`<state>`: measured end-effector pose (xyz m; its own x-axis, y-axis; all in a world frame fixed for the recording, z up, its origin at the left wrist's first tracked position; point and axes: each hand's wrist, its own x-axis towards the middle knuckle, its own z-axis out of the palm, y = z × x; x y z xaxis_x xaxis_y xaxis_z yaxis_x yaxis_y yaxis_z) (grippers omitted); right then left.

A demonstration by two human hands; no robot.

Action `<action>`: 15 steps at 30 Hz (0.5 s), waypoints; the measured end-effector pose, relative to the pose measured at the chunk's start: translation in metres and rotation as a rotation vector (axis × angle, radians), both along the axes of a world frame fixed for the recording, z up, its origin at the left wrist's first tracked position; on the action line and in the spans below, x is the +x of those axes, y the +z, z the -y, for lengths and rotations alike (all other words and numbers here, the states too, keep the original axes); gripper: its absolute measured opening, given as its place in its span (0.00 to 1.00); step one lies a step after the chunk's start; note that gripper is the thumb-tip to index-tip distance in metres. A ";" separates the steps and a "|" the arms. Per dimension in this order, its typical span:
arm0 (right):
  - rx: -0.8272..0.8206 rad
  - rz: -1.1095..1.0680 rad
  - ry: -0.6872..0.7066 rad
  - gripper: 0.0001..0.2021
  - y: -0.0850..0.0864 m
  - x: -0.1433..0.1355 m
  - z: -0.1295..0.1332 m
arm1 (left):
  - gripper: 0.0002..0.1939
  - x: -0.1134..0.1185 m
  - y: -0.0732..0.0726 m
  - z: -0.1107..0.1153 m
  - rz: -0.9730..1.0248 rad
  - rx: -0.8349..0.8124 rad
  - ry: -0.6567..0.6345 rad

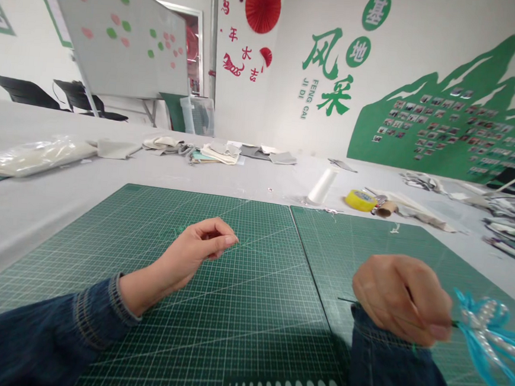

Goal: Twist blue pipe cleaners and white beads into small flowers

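My left hand (pixel 204 245) is over the left cutting mat, thumb and forefinger pinched on a thin green thread (pixel 245 244). The thread runs off to the right and fades from sight; a looser tangle of it (pixel 172 231) shows behind the hand. On the right, my right hand (pixel 403 296) is closed around the thin dark stem (pixel 346 299) of a flower-like piece (pixel 486 321) with bright blue strands and silvery, bead-like parts. This piece sticks out past my fingers toward the right edge, partly cut off by the frame. My right hand is slightly blurred.
Two green gridded cutting mats (pixel 248 311) meet at a seam on the table (pixel 249 180). Farther back stand a white thread cone (pixel 323 186), a yellow tape roll (pixel 360 200) and fabric scraps (pixel 220 152). A plastic-wrapped bundle (pixel 37 155) lies at left.
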<state>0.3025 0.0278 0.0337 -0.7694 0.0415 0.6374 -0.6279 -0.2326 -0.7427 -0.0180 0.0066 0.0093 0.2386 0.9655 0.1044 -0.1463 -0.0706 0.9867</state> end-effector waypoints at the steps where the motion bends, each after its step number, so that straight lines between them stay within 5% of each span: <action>1: -0.007 -0.004 -0.002 0.18 0.000 0.000 0.000 | 0.07 0.000 -0.001 0.000 0.054 -0.020 -0.004; 7: -0.001 -0.018 0.011 0.16 0.000 0.002 0.000 | 0.08 0.002 -0.003 -0.001 0.280 -0.098 0.019; 15: -0.056 -0.055 -0.061 0.17 -0.005 0.011 0.003 | 0.10 0.000 -0.005 -0.003 0.264 -0.101 0.035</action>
<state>0.3136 0.0249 0.0292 -0.7284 0.1240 0.6739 -0.6815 -0.2324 -0.6939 -0.0181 0.0095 0.0046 0.1820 0.9814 0.0610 -0.3984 0.0168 0.9171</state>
